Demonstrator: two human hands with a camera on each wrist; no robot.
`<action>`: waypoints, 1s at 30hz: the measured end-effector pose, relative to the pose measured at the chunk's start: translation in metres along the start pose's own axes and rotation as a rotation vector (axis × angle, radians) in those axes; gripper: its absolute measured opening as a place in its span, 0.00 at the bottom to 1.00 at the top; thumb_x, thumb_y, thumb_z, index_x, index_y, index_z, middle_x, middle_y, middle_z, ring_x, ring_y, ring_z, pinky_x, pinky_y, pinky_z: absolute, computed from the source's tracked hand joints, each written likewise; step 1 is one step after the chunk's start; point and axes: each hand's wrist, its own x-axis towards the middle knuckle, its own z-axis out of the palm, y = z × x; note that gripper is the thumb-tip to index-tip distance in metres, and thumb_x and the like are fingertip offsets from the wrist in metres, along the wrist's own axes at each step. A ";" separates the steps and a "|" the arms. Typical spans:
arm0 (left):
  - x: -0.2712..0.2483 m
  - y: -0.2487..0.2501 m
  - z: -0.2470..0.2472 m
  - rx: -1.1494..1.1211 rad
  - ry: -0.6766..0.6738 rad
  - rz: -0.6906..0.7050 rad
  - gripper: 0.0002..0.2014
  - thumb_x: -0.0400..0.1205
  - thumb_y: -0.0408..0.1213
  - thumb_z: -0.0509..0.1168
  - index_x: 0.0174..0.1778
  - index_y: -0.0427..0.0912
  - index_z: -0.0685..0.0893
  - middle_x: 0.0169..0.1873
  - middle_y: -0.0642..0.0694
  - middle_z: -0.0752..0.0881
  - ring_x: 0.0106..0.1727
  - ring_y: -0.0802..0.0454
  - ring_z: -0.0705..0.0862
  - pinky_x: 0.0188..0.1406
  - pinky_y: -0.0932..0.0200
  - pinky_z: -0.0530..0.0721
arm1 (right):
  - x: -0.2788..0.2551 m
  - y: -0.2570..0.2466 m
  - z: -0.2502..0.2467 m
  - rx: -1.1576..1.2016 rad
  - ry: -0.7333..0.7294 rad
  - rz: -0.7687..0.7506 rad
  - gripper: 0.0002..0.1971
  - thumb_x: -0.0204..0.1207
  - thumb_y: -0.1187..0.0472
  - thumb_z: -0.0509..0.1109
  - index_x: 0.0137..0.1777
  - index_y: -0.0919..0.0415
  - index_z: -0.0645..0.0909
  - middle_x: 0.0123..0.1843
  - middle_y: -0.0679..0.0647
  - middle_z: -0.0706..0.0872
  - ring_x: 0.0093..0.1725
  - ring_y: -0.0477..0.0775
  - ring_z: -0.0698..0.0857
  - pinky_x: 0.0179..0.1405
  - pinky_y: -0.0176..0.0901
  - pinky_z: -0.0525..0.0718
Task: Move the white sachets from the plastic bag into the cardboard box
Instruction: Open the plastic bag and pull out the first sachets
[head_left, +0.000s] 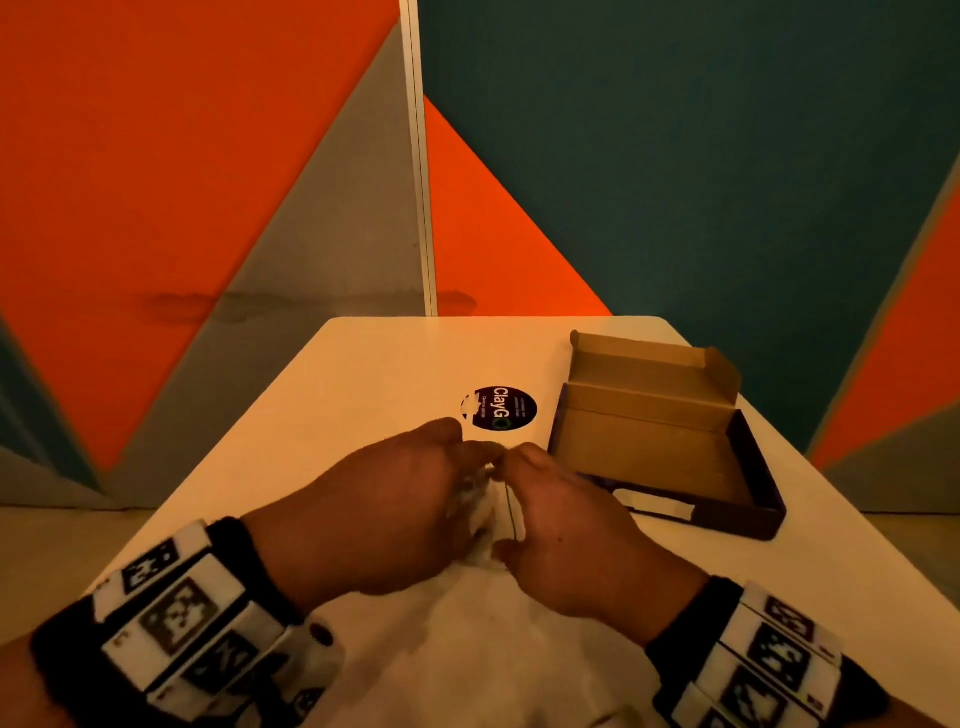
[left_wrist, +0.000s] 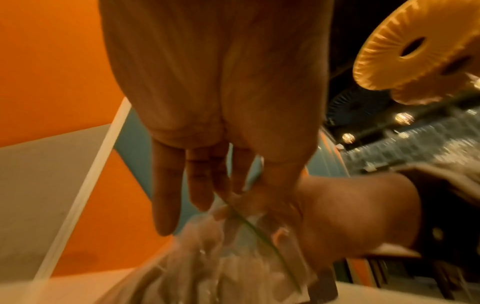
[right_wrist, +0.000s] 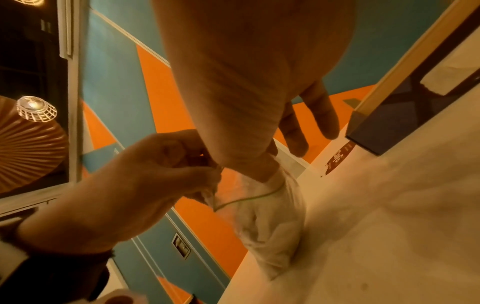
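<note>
A clear plastic bag with a green zip line stands on the white table between my hands. Pale sachets show dimly through its film. My left hand pinches the bag's left rim, and in the right wrist view this left hand has thumb and fingers pressed together on the rim. My right hand pinches the opposite rim, its other fingers hanging loose. The bag's mouth is parted a little. The open cardboard box, brown inside and dark outside, sits just right of my right hand.
A round dark sticker lies on the table just beyond my fingertips. Orange, grey and teal wall panels stand close behind the table's far edge. The box's raised lid leans toward the wall.
</note>
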 end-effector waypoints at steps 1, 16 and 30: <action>-0.001 -0.006 -0.002 -0.136 -0.021 0.007 0.34 0.78 0.54 0.71 0.79 0.68 0.64 0.54 0.61 0.73 0.51 0.64 0.76 0.49 0.69 0.77 | 0.000 0.004 -0.001 0.012 -0.008 0.013 0.28 0.76 0.51 0.74 0.74 0.39 0.67 0.67 0.39 0.74 0.57 0.43 0.79 0.53 0.37 0.82; 0.037 -0.066 0.067 -0.138 -0.395 -0.018 0.51 0.66 0.61 0.79 0.81 0.64 0.57 0.67 0.57 0.72 0.66 0.56 0.75 0.75 0.51 0.75 | 0.009 0.036 0.011 -0.022 -0.021 0.081 0.17 0.75 0.38 0.70 0.64 0.30 0.80 0.58 0.35 0.78 0.58 0.38 0.76 0.64 0.42 0.71; 0.022 -0.084 0.066 -0.159 -0.379 -0.054 0.45 0.70 0.61 0.77 0.80 0.63 0.62 0.71 0.59 0.72 0.69 0.59 0.73 0.78 0.57 0.72 | 0.022 0.024 0.016 0.056 -0.119 -0.015 0.22 0.79 0.50 0.68 0.73 0.35 0.74 0.81 0.27 0.59 0.79 0.38 0.59 0.81 0.43 0.61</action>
